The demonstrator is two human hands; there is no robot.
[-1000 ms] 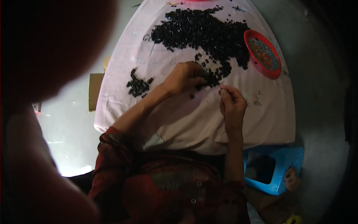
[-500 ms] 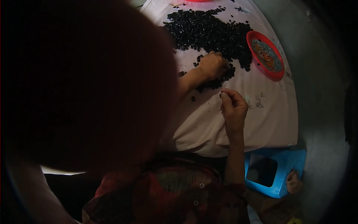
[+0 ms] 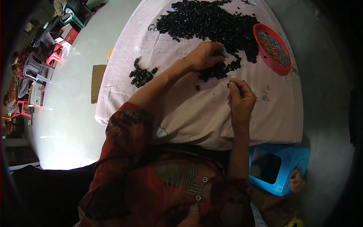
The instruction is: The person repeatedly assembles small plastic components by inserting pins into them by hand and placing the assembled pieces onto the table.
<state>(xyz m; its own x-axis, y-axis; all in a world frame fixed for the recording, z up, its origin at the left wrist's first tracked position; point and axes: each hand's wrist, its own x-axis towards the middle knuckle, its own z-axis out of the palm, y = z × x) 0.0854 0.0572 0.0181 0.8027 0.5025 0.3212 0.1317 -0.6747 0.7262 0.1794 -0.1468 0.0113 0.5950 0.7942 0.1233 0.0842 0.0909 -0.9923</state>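
Observation:
My left hand (image 3: 206, 56) is closed with its fingers curled down at the far side of a small heap of black pieces (image 3: 217, 71). A pale grey patch shows at its fingertips; what they grip cannot be made out. Nearer to me, my right hand (image 3: 242, 99) is raised over the cloth, thumb and forefinger pinched on a small black piece, mostly hidden. The large pile of short black plastic pieces (image 3: 211, 22) spreads beyond both hands. One single piece (image 3: 197, 87) lies apart, between my hands. Another little group of black pieces (image 3: 141, 75) rests left of my left forearm.
A pale pink printed cloth (image 3: 181, 121) covers the table. At its right edge sits a red bowl (image 3: 261, 53) of thin silvery pieces and something orange. A blue plastic stool (image 3: 280, 189) stands below on the right. Cardboard (image 3: 98, 83) and chairs (image 3: 36, 67) are off to the left.
The large dark shape that blocked the left side is gone, uncovering my left arm and the separate group of pieces. My left hand has shifted slightly left; my right hand keeps its pinch.

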